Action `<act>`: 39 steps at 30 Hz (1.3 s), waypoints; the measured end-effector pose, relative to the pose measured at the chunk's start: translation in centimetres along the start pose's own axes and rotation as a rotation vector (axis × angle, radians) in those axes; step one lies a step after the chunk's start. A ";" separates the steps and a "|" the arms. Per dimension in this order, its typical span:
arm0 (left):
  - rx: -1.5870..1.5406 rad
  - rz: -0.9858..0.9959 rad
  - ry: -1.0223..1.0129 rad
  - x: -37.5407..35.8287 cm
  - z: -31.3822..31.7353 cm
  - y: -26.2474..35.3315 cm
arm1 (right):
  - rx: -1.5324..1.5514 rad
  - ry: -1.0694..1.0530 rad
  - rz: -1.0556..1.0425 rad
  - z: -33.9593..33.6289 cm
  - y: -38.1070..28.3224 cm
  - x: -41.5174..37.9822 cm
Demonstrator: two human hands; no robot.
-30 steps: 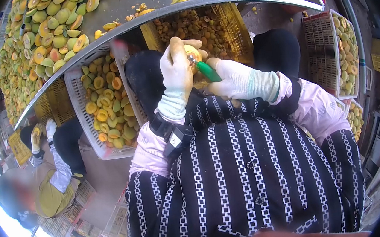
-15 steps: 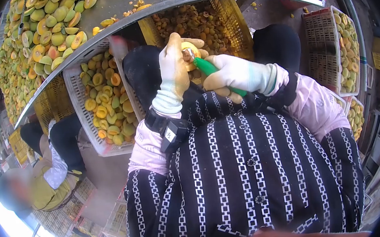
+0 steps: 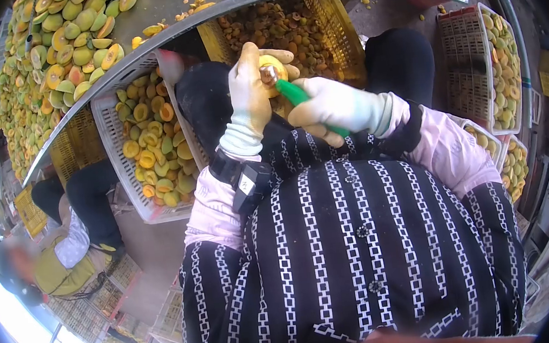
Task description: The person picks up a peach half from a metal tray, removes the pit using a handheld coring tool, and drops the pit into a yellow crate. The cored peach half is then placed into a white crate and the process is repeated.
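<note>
My left hand [image 3: 251,87], in a pale glove stained yellow, is wrapped round a yellow peach half [image 3: 273,66] with its cut face toward my right hand. My right hand [image 3: 334,105], also gloved, grips the green handle of a pitting knife [image 3: 292,94]. The metal tip of the knife is at the brown centre of the peach half, where the stone sits. Both hands are above my lap, just in front of a yellow crate [image 3: 334,28] filled with small brownish-orange pieces.
A metal table [image 3: 167,5] heaped with halved peaches [image 3: 74,45] curves across the front. At my left stands a white crate [image 3: 110,132] of peach halves, with a seated person [image 3: 72,250] beyond. More filled crates [image 3: 468,67] line my right.
Both hands have shifted slightly with the peach half and the knife, which still meet at its centre. The seated person's arm has moved.
</note>
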State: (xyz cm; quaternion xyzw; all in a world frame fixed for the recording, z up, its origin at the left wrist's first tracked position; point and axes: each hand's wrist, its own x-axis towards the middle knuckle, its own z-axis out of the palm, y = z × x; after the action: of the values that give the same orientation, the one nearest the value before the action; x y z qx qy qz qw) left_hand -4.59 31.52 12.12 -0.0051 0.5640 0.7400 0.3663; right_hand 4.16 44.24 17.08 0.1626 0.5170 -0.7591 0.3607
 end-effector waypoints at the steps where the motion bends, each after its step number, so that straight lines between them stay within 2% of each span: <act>1: -0.011 -0.018 0.005 0.1 -0.1 -0.4 | -0.353 0.222 -0.046 0.6 0.1 0.1; 2: -0.008 -0.020 0.002 0.2 -0.3 -0.8 | -0.349 0.224 -0.048 0.5 0.1 0.0; 4: -0.060 -0.085 -0.029 0.4 -0.4 -0.9 | -0.039 0.013 0.044 -0.4 -0.2 -0.3; 6: -0.022 -0.096 -0.006 0.0 -0.1 -0.7 | 0.052 -0.066 0.039 -1.3 0.2 -0.1; 9: 0.085 0.143 0.068 0.4 0.1 -1.3 | 0.445 -0.279 0.040 -2.2 1.4 0.9; 13: -0.041 0.142 0.034 0.8 -0.1 -1.8 | 0.282 -0.161 -0.012 -1.6 1.1 0.5; 16: -0.187 0.038 -0.060 0.7 0.1 -1.7 | 0.344 -0.183 -0.012 -2.5 1.8 0.6; 18: -0.336 -0.117 -0.176 1.4 -0.5 -2.5 | 0.571 -0.348 -0.047 -3.2 2.9 0.9; 19: -0.444 -0.235 -0.136 1.7 -0.7 -2.9 | 0.550 -0.417 -0.063 -2.8 2.4 0.4; 20: -0.390 -0.129 -0.140 1.7 -0.2 -4.0 | 0.452 -0.363 -0.087 -2.0 1.6 -0.1; 22: -0.451 -0.163 -0.355 3.1 -0.3 -5.2 | 0.291 -0.089 -0.106 -2.0 1.2 0.5; 23: -0.368 -0.097 -0.039 2.6 1.7 -4.3 | 0.359 0.021 -0.112 -2.9 1.2 0.3; 24: -0.285 -0.094 0.057 3.5 0.4 -5.8 | 0.372 0.065 -0.173 -4.0 1.1 -0.1; 26: -0.285 -0.123 -0.112 3.7 -2.1 -5.4 | 0.426 0.114 -0.248 -5.8 1.3 -1.5; 27: -0.341 -0.119 -0.157 3.8 -2.7 -5.6 | -0.038 0.419 -0.111 -6.1 0.9 -1.6; 28: -0.337 -0.120 -0.157 3.5 -2.4 -5.4 | -0.627 0.692 0.031 -6.2 1.3 -1.2; 30: -0.430 -0.102 -0.138 2.8 -1.4 -4.9 | -1.153 0.889 -0.421 -8.4 5.4 -0.2; 32: -0.417 -0.055 -0.187 2.0 -0.7 -4.8 | -0.458 0.603 -0.248 -5.1 2.3 -2.2; 34: -0.361 0.033 -0.104 1.0 0.4 -4.7 | -0.291 0.218 -0.058 -4.9 1.0 -3.4; 36: -0.289 0.012 -0.119 0.1 0.2 -4.3 | -0.741 0.420 -0.305 -5.7 3.3 -1.6; 38: -0.315 0.005 -0.190 -0.4 -0.6 -4.4 | -1.177 0.911 -0.335 -5.0 3.6 -1.5; 39: -0.312 0.017 -0.194 -0.6 -0.9 -4.6 | -1.250 0.994 -0.405 -4.8 3.6 -2.0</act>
State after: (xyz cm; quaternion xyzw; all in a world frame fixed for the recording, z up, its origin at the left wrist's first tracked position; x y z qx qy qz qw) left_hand -2.04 30.87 8.19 0.0143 0.4045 0.8185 0.4077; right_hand 7.52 48.53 13.90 0.1525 0.9628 -0.2211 -0.0299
